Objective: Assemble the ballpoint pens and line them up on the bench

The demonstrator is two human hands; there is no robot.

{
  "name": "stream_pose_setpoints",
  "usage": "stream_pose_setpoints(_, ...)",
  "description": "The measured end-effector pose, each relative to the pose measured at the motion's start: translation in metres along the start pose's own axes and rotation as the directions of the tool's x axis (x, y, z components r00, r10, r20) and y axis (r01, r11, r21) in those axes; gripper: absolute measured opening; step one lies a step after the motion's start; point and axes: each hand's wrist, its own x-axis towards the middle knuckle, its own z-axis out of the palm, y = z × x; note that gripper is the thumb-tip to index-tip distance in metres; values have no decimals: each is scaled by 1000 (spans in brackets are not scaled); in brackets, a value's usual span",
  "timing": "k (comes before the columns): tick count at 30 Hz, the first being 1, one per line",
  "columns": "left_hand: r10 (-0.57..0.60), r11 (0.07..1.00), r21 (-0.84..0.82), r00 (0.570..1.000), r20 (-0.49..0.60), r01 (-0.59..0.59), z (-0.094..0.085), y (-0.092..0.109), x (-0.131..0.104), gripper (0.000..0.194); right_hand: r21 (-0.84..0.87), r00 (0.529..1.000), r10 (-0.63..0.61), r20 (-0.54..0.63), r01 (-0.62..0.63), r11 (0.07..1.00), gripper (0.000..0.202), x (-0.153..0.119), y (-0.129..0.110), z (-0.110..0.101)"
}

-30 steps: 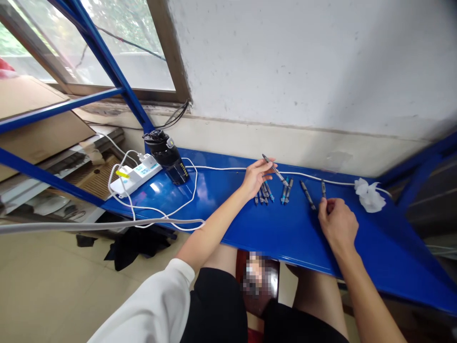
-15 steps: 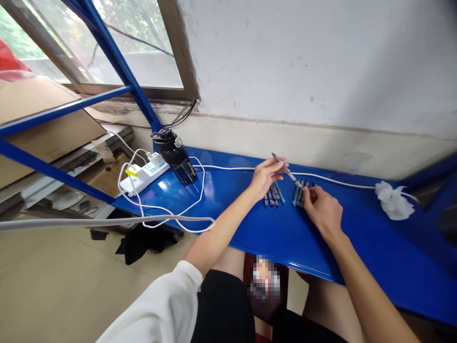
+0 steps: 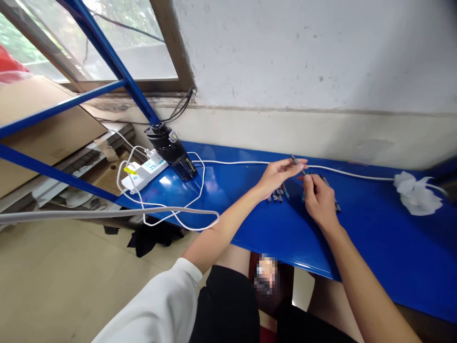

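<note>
A slim grey pen (image 3: 294, 160) slants between my two hands above the blue tabletop (image 3: 257, 224). My left hand (image 3: 280, 175) grips it near its upper end, between thumb and fingers. At its lower end the thumb and fingertips of my right hand (image 3: 320, 200) are closed in a pinch. Below my left hand lies a row of several dark pens (image 3: 277, 195), partly covered by the hand. More pens lie under and beside my right hand, one dark pen (image 3: 337, 206) showing past its edge; the others are mostly hidden.
A black bottle (image 3: 174, 152) stands beside a white power strip (image 3: 144, 174) on the left. White cable (image 3: 235, 162) runs along the back and loops near my left forearm. Crumpled white tissue (image 3: 416, 194) lies at the right. A blue metal frame (image 3: 132, 93) rises at the left.
Both hands have come closer together. My left hand has moved right and slightly down with the pen, so less of the pen shows now. The view has shifted a little.
</note>
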Motion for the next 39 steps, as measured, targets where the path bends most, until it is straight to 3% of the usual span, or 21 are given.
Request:
stream_pose_setpoints(10, -7, 985, -175, 998, -64, -5, 9, -2, -4, 39, 66, 999, -24, 41, 22, 998, 53, 0, 2, -1)
stream_pose_setpoints(19, 16, 998, -61, 980, -199, -29, 4, -9, -1, 33, 28, 999, -46, 14, 46, 999, 54, 0, 4, 2)
stream_pose_setpoints(27, 77, 996, 65, 932, -355, -57, 2, -7, 0, 29, -17, 995, -96, 4, 96, 995, 45, -1, 8, 5)
stream_pose_setpoints(29, 73, 997, -5, 942, -328, -80, 4, -5, -1, 31, 0, 995, -99, -18, 99, 995, 45, 0, 7, 4)
stream_pose_setpoints(34, 49, 991, -118, 989, -137, -65, 7, 0, -3, 36, 21, 996, -88, -28, 89, 996, 41, 0, 6, 4)
stream_pose_setpoints(39, 47, 999, 14, 958, -282, -45, 3, -5, -1, 27, 62, 988, -157, -14, 157, 986, 38, 1, 9, 6)
